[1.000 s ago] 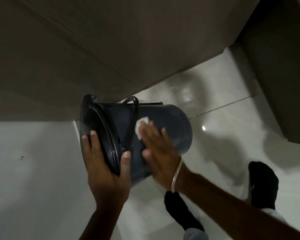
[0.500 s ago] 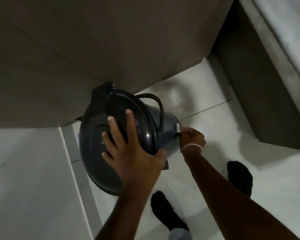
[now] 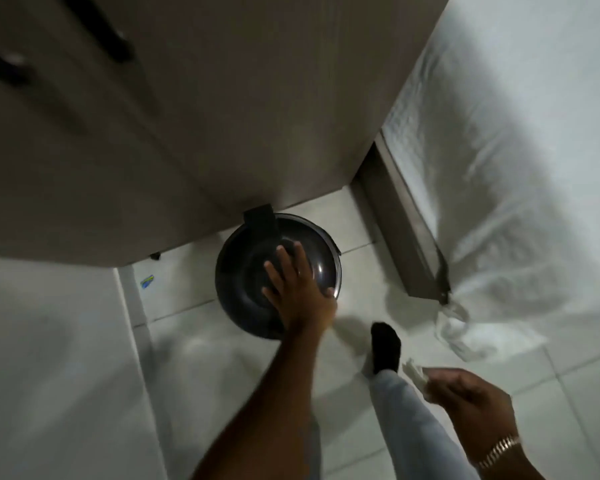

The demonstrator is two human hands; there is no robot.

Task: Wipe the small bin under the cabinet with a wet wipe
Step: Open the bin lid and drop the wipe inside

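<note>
The small dark bin (image 3: 243,271) stands upright on the tiled floor, its lid facing up, its far side tucked under the cabinet (image 3: 187,116). My left hand (image 3: 297,289) lies spread on the lid, fingers over the top and thumb at the right rim. My right hand (image 3: 465,393) is low at the right, away from the bin, with its fingers closed on a crumpled white wet wipe (image 3: 414,370). The bin's body is mostly hidden beneath the lid.
A bed with a white sheet (image 3: 516,150) fills the right side, its frame corner (image 3: 426,271) near the bin. My foot in a black sock (image 3: 385,348) stands on the pale tiles beside the bin. A small blue sticker (image 3: 147,281) lies on the floor.
The bin went from tilted on its side in my hands to upright on the floor by the cabinet. My right hand came off the bin's side and pulled back with the wipe.
</note>
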